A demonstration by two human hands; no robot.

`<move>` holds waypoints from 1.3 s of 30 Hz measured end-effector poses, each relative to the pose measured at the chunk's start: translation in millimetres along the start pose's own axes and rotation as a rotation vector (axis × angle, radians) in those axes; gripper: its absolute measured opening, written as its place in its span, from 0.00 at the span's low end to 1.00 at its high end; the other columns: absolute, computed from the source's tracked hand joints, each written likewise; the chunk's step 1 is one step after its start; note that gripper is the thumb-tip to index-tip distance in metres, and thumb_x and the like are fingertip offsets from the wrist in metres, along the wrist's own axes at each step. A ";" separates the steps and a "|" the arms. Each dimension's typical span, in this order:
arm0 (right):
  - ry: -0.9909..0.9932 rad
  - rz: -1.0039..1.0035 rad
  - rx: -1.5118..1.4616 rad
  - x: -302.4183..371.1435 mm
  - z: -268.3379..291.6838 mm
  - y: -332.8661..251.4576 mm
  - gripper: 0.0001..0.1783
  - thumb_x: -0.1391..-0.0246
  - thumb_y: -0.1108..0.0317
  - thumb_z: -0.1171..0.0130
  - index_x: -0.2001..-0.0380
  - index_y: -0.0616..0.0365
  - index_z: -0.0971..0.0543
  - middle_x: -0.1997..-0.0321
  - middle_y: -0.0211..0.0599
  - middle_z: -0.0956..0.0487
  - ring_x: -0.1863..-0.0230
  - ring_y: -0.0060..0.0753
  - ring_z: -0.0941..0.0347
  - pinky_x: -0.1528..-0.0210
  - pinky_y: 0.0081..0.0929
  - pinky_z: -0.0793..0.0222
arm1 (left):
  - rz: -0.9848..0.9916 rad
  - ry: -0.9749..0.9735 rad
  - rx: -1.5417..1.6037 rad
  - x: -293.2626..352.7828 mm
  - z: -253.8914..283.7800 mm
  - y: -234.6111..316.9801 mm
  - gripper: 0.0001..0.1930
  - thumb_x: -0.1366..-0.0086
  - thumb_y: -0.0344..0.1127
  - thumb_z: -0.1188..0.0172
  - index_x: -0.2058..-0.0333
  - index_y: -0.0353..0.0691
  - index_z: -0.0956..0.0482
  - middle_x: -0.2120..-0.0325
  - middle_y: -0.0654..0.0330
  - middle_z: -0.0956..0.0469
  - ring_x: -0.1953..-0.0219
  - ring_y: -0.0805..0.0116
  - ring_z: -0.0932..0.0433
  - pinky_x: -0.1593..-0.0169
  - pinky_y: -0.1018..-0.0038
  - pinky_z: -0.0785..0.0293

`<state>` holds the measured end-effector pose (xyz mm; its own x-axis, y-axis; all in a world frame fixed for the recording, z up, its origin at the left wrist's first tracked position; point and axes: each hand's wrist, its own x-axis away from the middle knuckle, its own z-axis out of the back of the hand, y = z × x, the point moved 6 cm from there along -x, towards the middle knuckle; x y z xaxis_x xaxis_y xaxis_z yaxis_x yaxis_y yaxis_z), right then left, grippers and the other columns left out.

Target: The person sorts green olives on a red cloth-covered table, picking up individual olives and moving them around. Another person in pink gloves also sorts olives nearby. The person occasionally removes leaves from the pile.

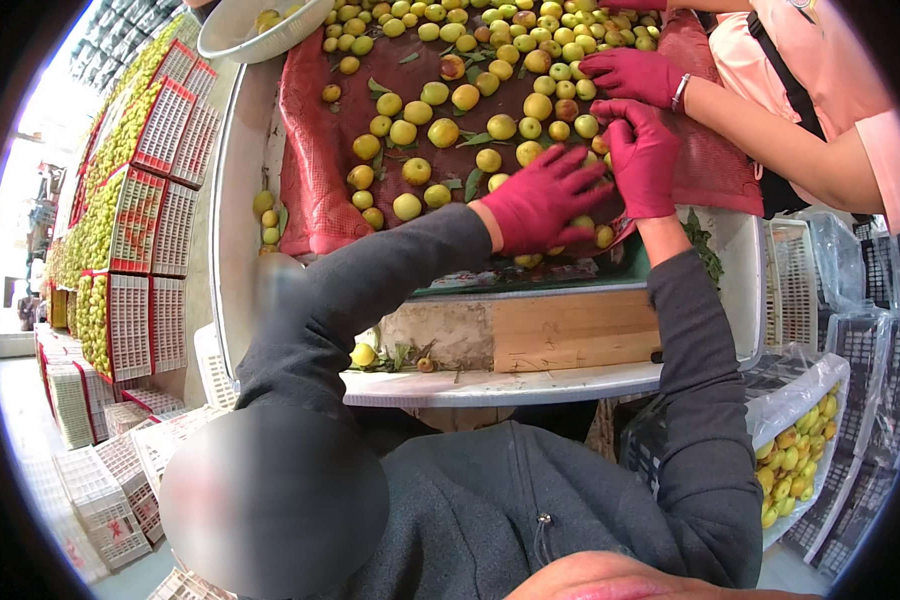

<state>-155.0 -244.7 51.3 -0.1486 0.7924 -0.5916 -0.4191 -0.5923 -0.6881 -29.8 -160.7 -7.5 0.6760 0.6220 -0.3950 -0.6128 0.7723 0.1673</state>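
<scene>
Small round yellow-green fruits point(443, 132), some with brown-red blotches, lie loose with green leaves on a dark red mesh cloth point(315, 190) over a white-rimmed sorting table. My left hand point(548, 200), in a magenta glove, is spread palm down over the fruits at the near side of the cloth, fingers reaching right. Just right of it, my right hand point(642, 165), gloved alike, has its fingers curled closed; whatever they may hold is hidden. Several fruits lie under and between the two hands.
A co-worker's gloved hand point(635, 77) rests among fruits at the far right. A white basin point(260, 35) sits at the far left corner. Fruit-filled crates point(145, 330) are stacked at left. A lined crate of fruit point(795, 460) stands at right. A wooden board point(570, 330) lies along the near edge.
</scene>
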 end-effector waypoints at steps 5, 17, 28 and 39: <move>0.023 0.061 0.019 -1.3 0.3 -1.7 0.13 0.45 0.79 0.43 0.62 0.53 0.14 0.60 0.40 0.13 0.59 0.40 0.14 0.55 0.33 0.20 | 0.010 0.059 -0.166 -10.3 29.9 -27.5 0.34 0.30 0.61 0.43 0.33 0.49 0.30 0.32 0.50 0.33 0.27 0.44 0.40 0.27 0.44 0.47; 0.011 0.035 0.041 0.1 -1.0 -5.5 0.13 0.45 0.80 0.44 0.63 0.53 0.13 0.62 0.40 0.14 0.62 0.41 0.15 0.60 0.33 0.21 | 0.231 -0.078 -0.268 26.6 33.1 -108.6 0.38 0.26 0.59 0.46 0.27 0.43 0.40 0.27 0.48 0.40 0.24 0.42 0.45 0.23 0.45 0.52; -0.072 -0.123 -0.137 1.7 -11.0 -0.9 0.15 0.42 0.83 0.48 0.60 0.59 0.14 0.61 0.36 0.12 0.62 0.22 0.16 0.60 0.25 0.21 | 0.305 0.165 -0.261 -76.1 -7.5 -99.5 0.38 0.35 0.57 0.41 0.30 0.47 0.34 0.29 0.49 0.36 0.27 0.41 0.40 0.25 0.43 0.50; 0.002 0.015 0.047 0.3 1.2 -0.5 0.14 0.42 0.79 0.45 0.61 0.54 0.13 0.60 0.37 0.12 0.59 0.32 0.14 0.54 0.29 0.21 | -0.100 -0.126 0.104 19.7 7.9 23.9 0.36 0.29 0.58 0.44 0.31 0.40 0.34 0.29 0.49 0.36 0.25 0.48 0.42 0.23 0.44 0.53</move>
<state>-155.9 -243.9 51.9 -0.1535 0.7830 -0.6028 -0.4586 -0.5968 -0.6584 -28.0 -129.0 -4.2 0.7816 0.5475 -0.2990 -0.4988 0.8363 0.2276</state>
